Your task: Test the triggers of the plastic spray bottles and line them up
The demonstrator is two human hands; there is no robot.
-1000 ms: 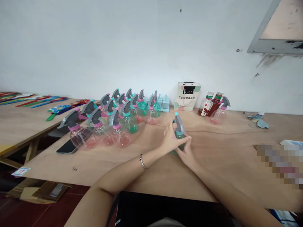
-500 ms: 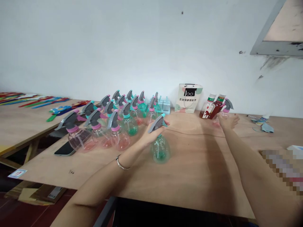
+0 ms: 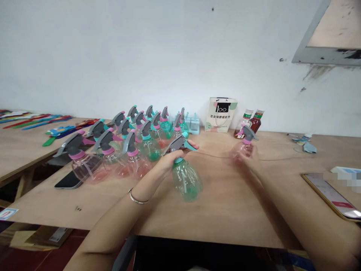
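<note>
My left hand (image 3: 172, 158) is closed round the neck of a green spray bottle (image 3: 186, 180), whose grey head and turquoise trigger stick out above the fingers. The bottle leans, its base toward the right. Farther right, my right hand (image 3: 251, 160) grips the body of a pink spray bottle (image 3: 243, 148) with a grey head and pink collar. Some of its fingers are hidden behind the bottle. On the left, a cluster of pink and green spray bottles (image 3: 140, 165) stands close together on the wooden table (image 3: 225, 210).
A paper bag (image 3: 221, 116) and two dark red drink bottles (image 3: 255, 122) stand by the wall. A black phone (image 3: 67, 181) lies beside the cluster; another phone (image 3: 332, 195) lies at right. Colourful flat strips (image 3: 47, 122) cover the left table. A small bottle and cloth (image 3: 309, 147) lie at right.
My right hand has taken hold of the pink spray bottle and brought it left and nearer, away from the drink bottles. The green bottle in my left hand has tilted from upright.
</note>
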